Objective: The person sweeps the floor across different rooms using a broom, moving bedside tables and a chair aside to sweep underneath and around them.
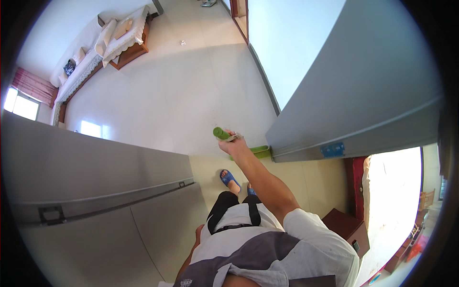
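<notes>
My right hand (233, 143) reaches forward, its fingers wrapped around a green handle (221, 133) whose rounded end points up at me. Something thin and pale, like a cord or strip, is bunched at the grip. Below on the floor, partly behind my forearm, lies a green broom head (261, 152) beside the door frame; the shaft between is hidden by my hand and arm. My left hand (199, 229) hangs by my left hip, mostly hidden by my body, so its fingers do not show.
A grey wall end (143, 154) stands left and another grey wall (344, 107) right, with a doorway between. Tiled floor (172, 89) stretches ahead. A covered sofa (82, 71) and a small white scrap (183, 42) lie beyond. A brown cabinet (344, 226) is at my right.
</notes>
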### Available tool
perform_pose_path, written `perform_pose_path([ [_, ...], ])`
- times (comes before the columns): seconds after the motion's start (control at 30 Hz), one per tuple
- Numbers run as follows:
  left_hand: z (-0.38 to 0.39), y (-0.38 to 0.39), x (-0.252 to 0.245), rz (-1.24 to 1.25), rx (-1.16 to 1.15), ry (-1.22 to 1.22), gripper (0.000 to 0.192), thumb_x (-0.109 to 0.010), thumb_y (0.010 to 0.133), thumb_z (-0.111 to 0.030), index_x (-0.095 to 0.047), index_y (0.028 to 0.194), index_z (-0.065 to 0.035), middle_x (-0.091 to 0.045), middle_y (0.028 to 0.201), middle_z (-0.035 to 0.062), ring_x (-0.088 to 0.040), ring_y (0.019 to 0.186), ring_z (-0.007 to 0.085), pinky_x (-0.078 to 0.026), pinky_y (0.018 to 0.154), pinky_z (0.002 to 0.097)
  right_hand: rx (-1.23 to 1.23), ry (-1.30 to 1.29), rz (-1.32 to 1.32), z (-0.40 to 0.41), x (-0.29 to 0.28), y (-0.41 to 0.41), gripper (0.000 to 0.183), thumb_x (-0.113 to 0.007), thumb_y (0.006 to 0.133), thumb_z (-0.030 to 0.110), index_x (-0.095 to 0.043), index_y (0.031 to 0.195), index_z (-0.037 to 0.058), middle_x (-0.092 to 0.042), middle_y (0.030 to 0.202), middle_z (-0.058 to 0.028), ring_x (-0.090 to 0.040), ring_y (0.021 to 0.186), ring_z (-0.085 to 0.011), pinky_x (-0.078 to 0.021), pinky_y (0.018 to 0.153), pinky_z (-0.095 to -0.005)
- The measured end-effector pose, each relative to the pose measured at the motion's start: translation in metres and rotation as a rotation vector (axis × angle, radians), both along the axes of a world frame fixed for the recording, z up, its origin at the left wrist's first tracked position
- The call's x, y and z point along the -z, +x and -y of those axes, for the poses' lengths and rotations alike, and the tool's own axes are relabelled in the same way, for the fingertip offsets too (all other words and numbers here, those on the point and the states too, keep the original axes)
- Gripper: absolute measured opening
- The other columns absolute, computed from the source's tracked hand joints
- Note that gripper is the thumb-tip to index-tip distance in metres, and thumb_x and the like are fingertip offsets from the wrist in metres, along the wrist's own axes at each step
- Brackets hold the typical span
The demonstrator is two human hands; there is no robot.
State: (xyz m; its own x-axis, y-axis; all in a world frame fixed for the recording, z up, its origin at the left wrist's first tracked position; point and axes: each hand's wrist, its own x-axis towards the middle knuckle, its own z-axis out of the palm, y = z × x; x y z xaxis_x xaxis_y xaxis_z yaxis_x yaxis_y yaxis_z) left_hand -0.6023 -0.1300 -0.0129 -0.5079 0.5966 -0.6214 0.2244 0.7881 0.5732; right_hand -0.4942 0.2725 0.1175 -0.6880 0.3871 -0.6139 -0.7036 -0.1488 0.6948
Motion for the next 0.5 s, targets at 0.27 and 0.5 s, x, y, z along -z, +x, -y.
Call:
perform_pose_path([
  [0.27,-0.024,-0.045,0.003,0.063,0.117,0.003,0.022,-0.053,0.073,-0.018,-0.060,0.087,-0.0019,-0.061,0.078,0.0116,-0.057,0.073,0.0169,-0.043,0.066,0.0301,-0.154,0.271,-0.031,-0.010,0.039,-0.017,0.014,-0.037,0.072,0.005,-0.035,0.058,0.0084,-0.035,0.044,0.0006,-0.037,0.037,-0.0104,-0.0349,0.041,-0.0229],
  [0.5,-0.051,-0.078,0.044,0.161,0.060,0.039,0.024,-0.055,0.068,-0.017,-0.060,0.087,-0.0023,-0.061,0.079,0.0120,-0.058,0.074,0.0188,-0.043,0.066,0.0310,-0.139,0.263,-0.336,0.032,0.011,0.051,0.011,-0.038,0.077,0.011,-0.037,0.068,0.0052,-0.033,0.045,0.0021,-0.033,0.035,-0.0100,-0.0316,0.035,-0.0226],
])
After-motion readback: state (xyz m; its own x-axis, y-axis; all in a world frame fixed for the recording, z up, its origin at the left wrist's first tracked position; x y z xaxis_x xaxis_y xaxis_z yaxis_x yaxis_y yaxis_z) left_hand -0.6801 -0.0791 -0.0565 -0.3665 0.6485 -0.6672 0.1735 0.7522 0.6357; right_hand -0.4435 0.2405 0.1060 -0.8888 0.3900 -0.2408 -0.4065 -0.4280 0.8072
